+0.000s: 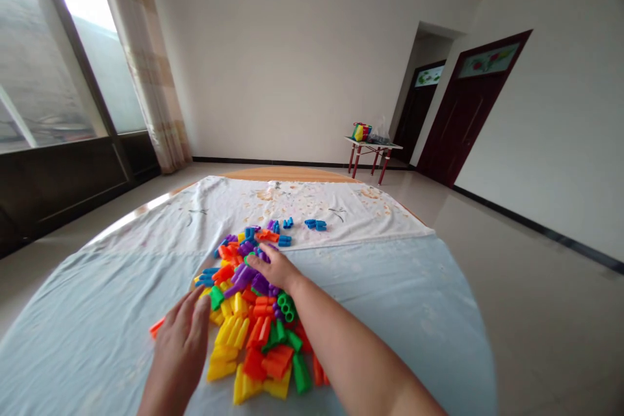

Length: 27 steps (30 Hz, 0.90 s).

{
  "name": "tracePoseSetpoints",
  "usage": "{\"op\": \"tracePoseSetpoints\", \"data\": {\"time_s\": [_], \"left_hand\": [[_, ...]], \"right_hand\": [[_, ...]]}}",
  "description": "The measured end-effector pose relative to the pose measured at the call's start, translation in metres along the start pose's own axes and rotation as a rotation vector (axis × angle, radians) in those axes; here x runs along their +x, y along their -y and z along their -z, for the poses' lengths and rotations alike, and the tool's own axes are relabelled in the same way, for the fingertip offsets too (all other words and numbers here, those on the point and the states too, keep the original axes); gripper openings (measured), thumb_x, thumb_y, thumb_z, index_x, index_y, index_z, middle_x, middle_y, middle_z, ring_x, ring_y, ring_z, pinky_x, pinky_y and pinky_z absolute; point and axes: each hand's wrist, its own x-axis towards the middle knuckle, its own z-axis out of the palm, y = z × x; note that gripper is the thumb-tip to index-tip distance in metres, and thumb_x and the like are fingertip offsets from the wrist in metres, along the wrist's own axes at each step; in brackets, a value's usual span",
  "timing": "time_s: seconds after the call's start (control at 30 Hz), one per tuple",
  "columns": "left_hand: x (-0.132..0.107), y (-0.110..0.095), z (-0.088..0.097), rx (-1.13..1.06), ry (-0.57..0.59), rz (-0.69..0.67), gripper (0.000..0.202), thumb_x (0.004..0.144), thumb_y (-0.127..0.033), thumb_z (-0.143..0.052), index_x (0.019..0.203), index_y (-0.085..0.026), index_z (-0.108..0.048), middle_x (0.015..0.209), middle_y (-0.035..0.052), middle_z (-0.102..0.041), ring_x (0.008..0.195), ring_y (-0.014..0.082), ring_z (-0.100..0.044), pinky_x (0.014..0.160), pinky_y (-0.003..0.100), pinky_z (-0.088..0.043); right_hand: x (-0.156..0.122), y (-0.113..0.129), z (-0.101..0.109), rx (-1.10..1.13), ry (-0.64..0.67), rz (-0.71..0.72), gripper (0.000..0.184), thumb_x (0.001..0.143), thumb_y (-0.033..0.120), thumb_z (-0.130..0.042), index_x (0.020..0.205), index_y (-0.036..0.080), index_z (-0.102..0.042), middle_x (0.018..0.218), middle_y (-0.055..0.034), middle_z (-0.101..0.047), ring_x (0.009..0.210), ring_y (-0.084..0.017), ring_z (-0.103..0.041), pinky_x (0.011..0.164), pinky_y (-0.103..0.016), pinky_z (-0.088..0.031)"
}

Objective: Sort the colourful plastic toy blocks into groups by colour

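Forearms, two, bare, enter from the bottom edge of the head view. Left hand (181, 338): spread flat, palm down, fingers straight and holding nothing, its fingertips at the near-left edge of the heap of plastic tube-shaped building pieces (253, 331). Right hand (273, 266): reaches across the heap to its far side, fingers curled down over a cluster of purple pieces (258, 284). Whether it grips any of them cannot be told. The heap holds yellow, orange, green, purple and blue pieces, colours mixed. It lies in the middle of a round wooden table (287, 173) and rests on a pale blue cloth (414, 312). Outliers: one orange piece (156, 327) just left of the left hand, and a few blue pieces (316, 224) apart from the heap, on the white patterned cloth (195, 214) that covers the far half of the table. Progress, as judged from the lie of things: the bulk is loose and unsorted and no built form is to be seen; only those few blue pieces lie separate. Background: a small red-legged side table (373, 144) bearing coloured items, two dark red doors (468, 110), a large window (49, 78) and a checked curtain (146, 65).
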Motion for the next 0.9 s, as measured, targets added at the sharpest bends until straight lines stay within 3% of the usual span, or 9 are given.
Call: {"op": "tracePoseSetpoints", "data": {"time_s": [0.1, 0.2, 0.3, 0.4, 0.5, 0.63, 0.8, 0.9], "left_hand": [[0.015, 0.027, 0.012, 0.145, -0.023, 0.084, 0.061, 0.081, -0.049, -0.023, 0.118, -0.011, -0.055, 0.121, 0.0149, -0.056, 0.122, 0.0278, -0.043, 0.105, 0.043, -0.032], [0.02, 0.051, 0.013, 0.258, 0.052, 0.15, 0.071, 0.082, -0.05, -0.017, 0.124, -0.003, -0.049, 0.13, 0.0214, -0.047, 0.126, 0.0306, -0.038, 0.106, 0.044, -0.029], [0.014, 0.066, 0.008, 0.353, 0.149, 0.115, 0.072, 0.083, -0.05, -0.014, 0.13, -0.003, -0.043, 0.136, 0.0217, -0.042, 0.129, 0.031, -0.034, 0.107, 0.044, -0.028], [0.004, 0.076, 0.005, 0.47, 0.196, 0.034, 0.068, 0.085, -0.047, -0.015, 0.135, -0.007, -0.037, 0.141, 0.0179, -0.038, 0.133, 0.029, -0.028, 0.108, 0.045, -0.024], [-0.004, 0.083, 0.005, 0.547, 0.203, 0.004, 0.065, 0.085, -0.048, -0.015, 0.137, -0.013, -0.035, 0.145, 0.0124, -0.034, 0.135, 0.027, -0.023, 0.109, 0.047, -0.021], [-0.008, 0.089, 0.007, 0.599, 0.178, -0.007, 0.065, 0.085, -0.047, -0.014, 0.135, -0.015, -0.039, 0.144, 0.0124, -0.036, 0.134, 0.0272, -0.025, 0.108, 0.047, -0.022], [-0.004, 0.096, 0.009, 0.574, 0.234, -0.168, 0.054, 0.079, -0.027, -0.026, 0.123, -0.01, -0.054, 0.133, 0.013, -0.049, 0.127, 0.0279, -0.037, 0.103, 0.042, -0.034], [-0.002, 0.094, 0.011, 0.458, 0.136, -0.183, 0.049, 0.075, -0.023, -0.031, 0.114, -0.009, -0.059, 0.122, 0.0143, -0.058, 0.12, 0.0263, -0.045, 0.099, 0.037, -0.039]], "right_hand": [[-0.021, 0.019, 0.017, 0.05, 0.041, 0.121, 0.07, 0.077, 0.06, -0.054, 0.134, 0.02, -0.042, 0.136, -0.0072, -0.045, 0.128, -0.025, -0.038, 0.106, -0.039, -0.03], [-0.071, 0.012, 0.059, -0.059, 0.029, 0.167, 0.07, 0.076, 0.058, -0.057, 0.135, 0.024, -0.04, 0.141, -0.0066, -0.038, 0.131, -0.026, -0.033, 0.109, -0.044, -0.025], [-0.13, -0.016, 0.094, -0.279, 0.14, 0.056, 0.094, 0.062, 0.059, -0.07, 0.141, 0.027, -0.029, 0.149, -0.0065, -0.021, 0.136, -0.03, -0.02, 0.11, -0.048, -0.019], [-0.17, -0.039, 0.1, -0.495, 0.269, -0.06, 0.121, 0.047, 0.062, -0.076, 0.144, 0.025, -0.015, 0.152, -0.0082, -0.004, 0.137, -0.035, -0.003, 0.111, -0.052, -0.011], [-0.175, -0.045, 0.083, -0.596, 0.349, -0.072, 0.127, 0.044, 0.063, -0.075, 0.145, 0.02, -0.01, 0.151, -0.0121, 0.0, 0.137, -0.036, 0.002, 0.111, -0.052, -0.004], [-0.143, -0.035, 0.048, -0.567, 0.325, 0.004, 0.126, 0.049, 0.062, -0.074, 0.145, 0.014, -0.008, 0.151, -0.0174, -0.001, 0.138, -0.033, 0.001, 0.112, -0.049, -0.004], [-0.095, 0.0, -0.01, -0.399, 0.215, 0.067, 0.109, 0.063, 0.055, -0.07, 0.144, 0.008, -0.013, 0.15, -0.0199, -0.008, 0.138, -0.03, -0.003, 0.112, -0.045, -0.009], [-0.077, 0.026, -0.037, -0.253, 0.231, 0.15, 0.103, 0.065, 0.056, -0.068, 0.143, 0.008, -0.019, 0.149, -0.0197, -0.011, 0.138, -0.03, -0.006, 0.111, -0.044, -0.016]]}}
